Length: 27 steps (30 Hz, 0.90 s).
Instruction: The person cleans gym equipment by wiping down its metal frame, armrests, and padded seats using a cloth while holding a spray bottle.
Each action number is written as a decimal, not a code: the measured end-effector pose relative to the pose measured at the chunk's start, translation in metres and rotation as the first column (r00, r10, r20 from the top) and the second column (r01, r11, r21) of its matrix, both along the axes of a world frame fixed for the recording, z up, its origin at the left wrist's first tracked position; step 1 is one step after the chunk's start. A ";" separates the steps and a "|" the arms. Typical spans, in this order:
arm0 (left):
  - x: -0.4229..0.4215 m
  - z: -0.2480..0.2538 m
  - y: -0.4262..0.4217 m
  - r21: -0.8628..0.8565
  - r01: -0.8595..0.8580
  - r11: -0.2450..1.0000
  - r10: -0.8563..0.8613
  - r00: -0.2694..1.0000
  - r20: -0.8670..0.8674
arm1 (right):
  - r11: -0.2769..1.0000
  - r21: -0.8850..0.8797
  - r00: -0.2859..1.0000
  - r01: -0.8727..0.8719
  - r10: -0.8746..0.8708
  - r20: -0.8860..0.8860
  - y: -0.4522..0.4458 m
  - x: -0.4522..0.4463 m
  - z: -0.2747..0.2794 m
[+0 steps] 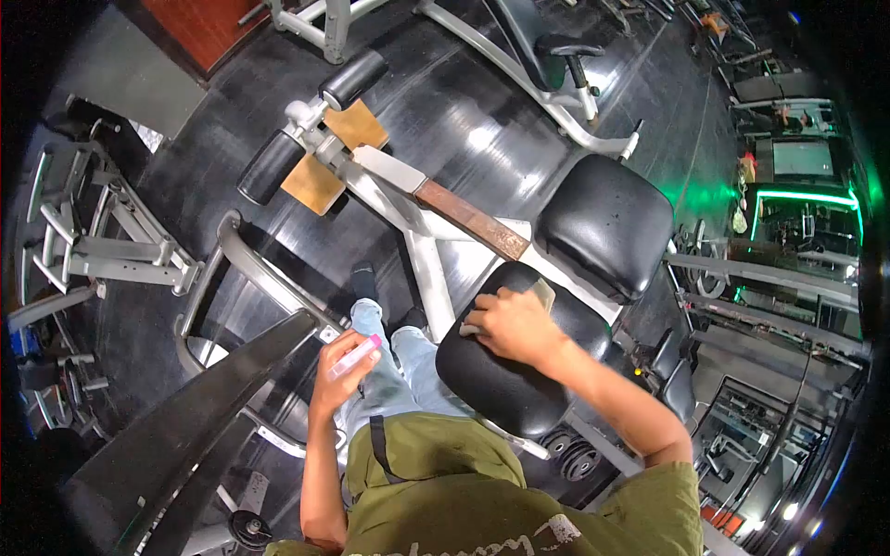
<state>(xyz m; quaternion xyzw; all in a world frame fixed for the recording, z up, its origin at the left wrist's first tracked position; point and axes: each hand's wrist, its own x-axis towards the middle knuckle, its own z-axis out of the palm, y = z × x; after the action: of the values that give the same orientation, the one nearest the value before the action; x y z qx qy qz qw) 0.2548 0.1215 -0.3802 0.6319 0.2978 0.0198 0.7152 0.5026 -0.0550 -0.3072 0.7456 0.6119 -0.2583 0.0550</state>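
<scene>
1. On the black bench pad [505, 385], a pale cloth [541, 295] sits under the right hand [510, 324], its fingers curled and palm down.
2. Beside the pad, the left hand [336, 372] closes around a pink-capped bottle [355, 357], held tilted.

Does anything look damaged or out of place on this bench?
Yes: the pale beam has a brown, scuffed stretch ending near the black pads, possibly rust or worn finish. No spill stands out.

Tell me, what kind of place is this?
It looks like a gym. You can see a bench with black pads, round weight plates stacked near it, and a metal exercise machine off to the left.
</scene>
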 end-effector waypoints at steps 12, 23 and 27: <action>0.028 0.009 -0.018 0.124 0.101 0.987 -0.117 0.985 0.128 | 0.997 0.046 0.997 0.063 -0.065 0.031 -0.029 -0.005 0.013; 0.042 0.028 -0.033 0.093 0.201 0.975 -0.211 0.970 0.119 | 0.928 0.214 0.917 0.306 -0.348 0.197 -0.047 0.027 0.015; 0.052 0.033 -0.040 0.128 0.281 0.951 -0.299 0.942 0.151 | 0.971 0.212 0.985 0.109 -0.135 0.112 -0.060 -0.004 0.023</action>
<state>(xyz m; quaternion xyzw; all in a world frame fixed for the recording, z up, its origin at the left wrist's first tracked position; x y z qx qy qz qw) 0.3068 0.0815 -0.3469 0.7016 0.1383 -0.0168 0.6988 0.4990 -0.1147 -0.2843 0.7983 0.5834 -0.1493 0.0000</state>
